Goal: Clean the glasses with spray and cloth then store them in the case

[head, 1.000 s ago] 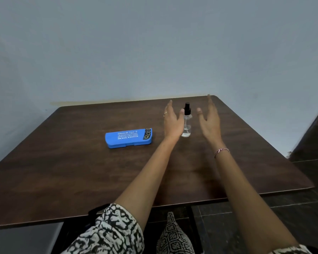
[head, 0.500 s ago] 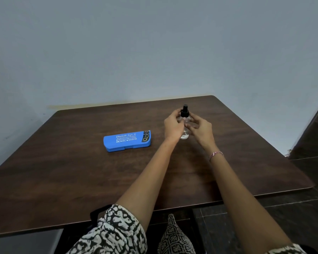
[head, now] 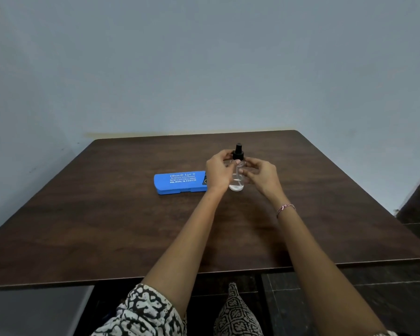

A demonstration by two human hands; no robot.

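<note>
A small clear spray bottle (head: 237, 183) with a black pump top stands upright on the dark wooden table (head: 131, 226), a little liquid at its bottom. My left hand (head: 217, 172) grips the bottle's left side, fingers at the black collar. My right hand (head: 262, 175) pinches its right shoulder. A closed blue glasses case (head: 180, 182) with white lettering lies flat just left of my left hand, its right end hidden behind that hand. Neither glasses nor cloth is in view.
The table stands against a pale blue wall, its back edge close behind the bottle. The table's right edge drops to a dark tiled floor (head: 386, 299). My patterned sleeves and lap (head: 235, 311) show below the near edge.
Both hands, spread open beside the bottle a second ago, have closed in around it and now hold it. Bottle and case remain in place on the table.
</note>
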